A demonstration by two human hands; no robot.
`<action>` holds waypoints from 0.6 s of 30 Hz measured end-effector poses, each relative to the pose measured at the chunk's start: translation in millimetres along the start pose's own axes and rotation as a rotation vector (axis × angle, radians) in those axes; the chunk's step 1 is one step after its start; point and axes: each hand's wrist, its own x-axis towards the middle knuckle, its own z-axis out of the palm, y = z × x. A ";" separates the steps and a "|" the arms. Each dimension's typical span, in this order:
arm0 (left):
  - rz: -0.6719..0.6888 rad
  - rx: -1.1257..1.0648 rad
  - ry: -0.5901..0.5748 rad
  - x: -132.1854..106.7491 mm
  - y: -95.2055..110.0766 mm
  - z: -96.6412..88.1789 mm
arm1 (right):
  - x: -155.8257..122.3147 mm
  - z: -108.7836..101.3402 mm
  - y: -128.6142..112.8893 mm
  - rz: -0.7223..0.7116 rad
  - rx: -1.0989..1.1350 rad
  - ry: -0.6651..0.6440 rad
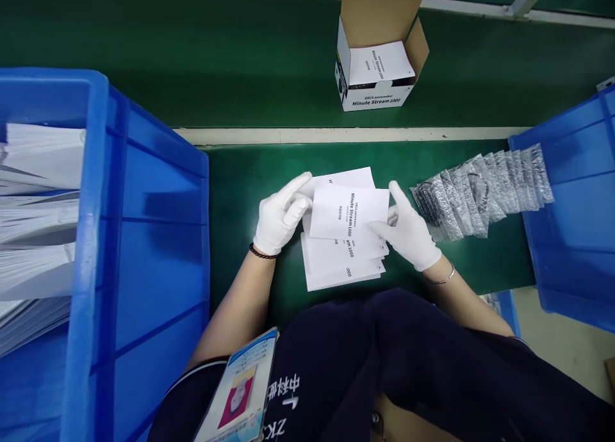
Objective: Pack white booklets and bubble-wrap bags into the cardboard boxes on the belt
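**Both gloved hands on the top leaflet**

The white-gloved left hand (pixel 281 218) has its fingers curled onto the left edge of the leaflet (pixel 348 212). The right hand (pixel 409 232) pinches the opposite edge, thumb on the lower right corner and forefinger pointing away from the body. The leaflet sits slightly askew on top of the stack (pixel 336 266), which lies on the green tabletop (pixel 240 173) just in front of the person.

It looks like thin folded paper: very light and floppy if held by one corner, and probably slick against the sheets below and against glove fabric. A hold on two opposite edges, as here, seems the safest way to keep it flat and uncreased.

Beyond the stack stands an open box (pixel 379 77) with a similar sheet inside. Right of the stack is a row of plastic packets (pixel 480 189). Far left of the stack, a blue bin (pixel 144 205) holds piles of paper.
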 end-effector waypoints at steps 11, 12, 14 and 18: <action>-0.159 -0.207 -0.049 3.5 1.7 6.1 | 11.5 15.2 8.5 -0.096 0.270 0.226; -0.170 -0.218 -0.067 2.9 4.8 6.7 | 9.8 15.3 6.4 -0.072 0.270 0.230; -0.216 -0.230 -0.104 1.6 10.4 8.5 | 6.6 11.5 2.0 -0.078 0.239 0.218; -0.325 -0.234 0.080 2.3 10.2 10.2 | 0.7 -21.9 1.8 -0.228 0.001 0.255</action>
